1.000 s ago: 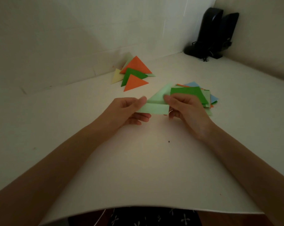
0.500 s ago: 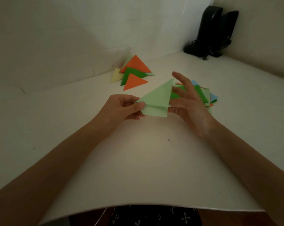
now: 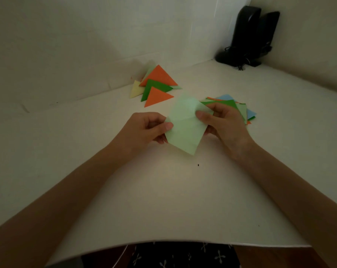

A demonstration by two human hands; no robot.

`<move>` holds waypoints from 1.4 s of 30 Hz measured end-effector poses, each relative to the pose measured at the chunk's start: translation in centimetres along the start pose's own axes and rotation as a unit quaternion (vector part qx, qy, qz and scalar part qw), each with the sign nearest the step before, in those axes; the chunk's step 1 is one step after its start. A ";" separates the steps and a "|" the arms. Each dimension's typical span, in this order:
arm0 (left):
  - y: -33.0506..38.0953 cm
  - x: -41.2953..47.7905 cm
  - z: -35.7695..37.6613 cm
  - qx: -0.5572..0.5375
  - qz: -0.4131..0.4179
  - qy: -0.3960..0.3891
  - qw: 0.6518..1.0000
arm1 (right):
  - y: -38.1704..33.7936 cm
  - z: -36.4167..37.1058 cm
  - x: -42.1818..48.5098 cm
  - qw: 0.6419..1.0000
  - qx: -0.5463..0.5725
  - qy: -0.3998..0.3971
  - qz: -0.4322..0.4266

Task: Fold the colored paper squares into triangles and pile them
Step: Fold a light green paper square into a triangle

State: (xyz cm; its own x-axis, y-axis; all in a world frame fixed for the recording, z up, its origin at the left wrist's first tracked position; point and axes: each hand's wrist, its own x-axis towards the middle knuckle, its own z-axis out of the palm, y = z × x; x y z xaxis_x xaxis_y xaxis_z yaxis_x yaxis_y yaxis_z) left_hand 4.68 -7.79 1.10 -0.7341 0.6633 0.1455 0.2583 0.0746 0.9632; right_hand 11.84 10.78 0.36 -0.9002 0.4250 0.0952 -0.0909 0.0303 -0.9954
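Head view: pale green paper (image 3: 185,128) hangs above the table (image 3: 163,190), pinched at its left edge by the left hand (image 3: 144,130) and at its upper right by the right hand (image 3: 225,124). At least 5 folded triangles (image 3: 156,86) lie piled beyond; several unfolded squares (image 3: 248,113) wait behind the right hand, so much folding likely remains.

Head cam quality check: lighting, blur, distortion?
Head view: dim overall, one brighter warm patch mid-table; light green paper crisp at its near corner, smeared at its far corner; near table edge bows from wide-angle distortion; black speakers near-featureless in the dark corner.
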 end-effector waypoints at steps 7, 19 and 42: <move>0.1 0.1 0.0 -0.103 -0.054 0.015 0.993 | -0.7 0.0 -0.2 0.998 0.052 0.020 -0.002; 0.1 0.2 0.3 -0.227 -0.091 0.067 0.967 | -0.2 1.2 -1.3 0.970 -0.122 -0.160 -0.138; 0.5 -0.3 1.3 -0.201 -0.088 0.056 0.974 | -0.4 1.5 -1.3 0.993 0.012 -0.068 -0.100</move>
State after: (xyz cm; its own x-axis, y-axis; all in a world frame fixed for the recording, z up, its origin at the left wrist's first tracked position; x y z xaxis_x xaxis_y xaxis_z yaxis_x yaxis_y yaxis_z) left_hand 5.80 -7.00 1.25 -0.8142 0.5798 -0.0288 -0.1291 -0.1325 0.9828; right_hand 12.43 8.86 0.63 -0.9123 0.2863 0.2927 -0.2821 0.0788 -0.9561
